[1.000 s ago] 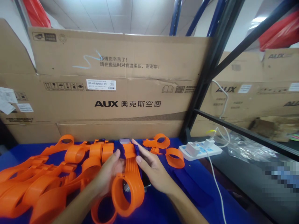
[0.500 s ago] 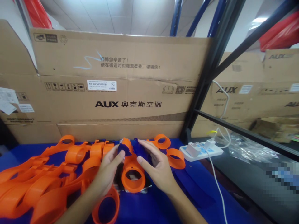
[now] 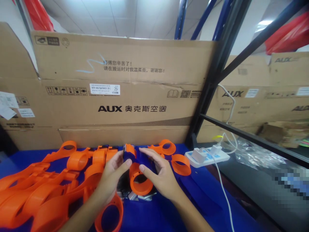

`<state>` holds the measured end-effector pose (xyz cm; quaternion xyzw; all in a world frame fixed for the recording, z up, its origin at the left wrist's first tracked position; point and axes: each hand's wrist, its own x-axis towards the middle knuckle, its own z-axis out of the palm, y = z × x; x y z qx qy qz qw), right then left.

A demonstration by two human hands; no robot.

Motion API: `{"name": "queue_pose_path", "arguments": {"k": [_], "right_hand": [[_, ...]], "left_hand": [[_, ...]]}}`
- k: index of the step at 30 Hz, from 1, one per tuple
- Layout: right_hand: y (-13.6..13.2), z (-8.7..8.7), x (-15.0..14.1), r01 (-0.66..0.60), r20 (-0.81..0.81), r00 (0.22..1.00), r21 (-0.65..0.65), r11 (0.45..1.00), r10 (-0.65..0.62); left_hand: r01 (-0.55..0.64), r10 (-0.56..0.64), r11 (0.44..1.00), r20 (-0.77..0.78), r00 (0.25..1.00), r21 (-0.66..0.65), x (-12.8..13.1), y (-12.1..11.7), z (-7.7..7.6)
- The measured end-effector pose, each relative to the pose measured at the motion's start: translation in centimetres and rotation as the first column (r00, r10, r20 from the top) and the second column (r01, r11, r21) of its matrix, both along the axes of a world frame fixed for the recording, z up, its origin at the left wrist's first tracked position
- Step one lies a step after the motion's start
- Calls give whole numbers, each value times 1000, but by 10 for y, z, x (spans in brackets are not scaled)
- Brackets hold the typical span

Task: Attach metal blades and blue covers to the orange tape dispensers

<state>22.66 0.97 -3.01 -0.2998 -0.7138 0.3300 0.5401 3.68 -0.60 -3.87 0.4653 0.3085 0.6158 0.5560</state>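
Note:
Between my hands is an orange plastic piece with a round ring (image 3: 143, 190) at its near end. A dark blue strip (image 3: 142, 157) lies across its narrow neck. My left hand (image 3: 111, 177) closes on the strip and the neck from the left, thumb on top. On the right side, the curled fingers and thumb of my right hand (image 3: 164, 177) grip the other part of the strip. My fingertips partly hide where strip and neck meet. Beneath the ring lie small silvery and dark pieces (image 3: 145, 197), too unclear to name.
Many similar orange ringed pieces (image 3: 50, 206) are heaped on the left of the blue table surface (image 3: 149, 219). Orange rings (image 3: 181, 165) lie right of my hands, near a white power strip (image 3: 223, 157) with cables. A cardboard panel (image 3: 130, 119) stands behind; a dark rack post (image 3: 205, 93) rises right.
The blue strip has been drawn across the orange neck, closing the gap between its two sides. The ring has shifted slightly right and up. My right hand has moved slightly left.

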Motion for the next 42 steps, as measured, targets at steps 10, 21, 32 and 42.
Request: {"name": "queue_pose_path", "arguments": {"k": [10, 21, 32, 42], "right_hand": [[-3, 3, -1, -76, 3, 997, -58, 995, 76], [-2, 1, 4, 118, 302, 928, 316, 941, -217], [2, -12, 2, 111, 339, 858, 611, 784, -386], [3, -16, 2, 101, 345, 867, 586, 804, -360]], "left_hand": [[48, -50, 998, 41, 998, 49, -4, 5, -3], [44, -6, 977, -176, 984, 209, -11, 3, -8], [-238, 373, 907, -399, 838, 347, -12, -1, -8], [-266, 405, 891, -376, 833, 369, -12, -3, 0]]}}
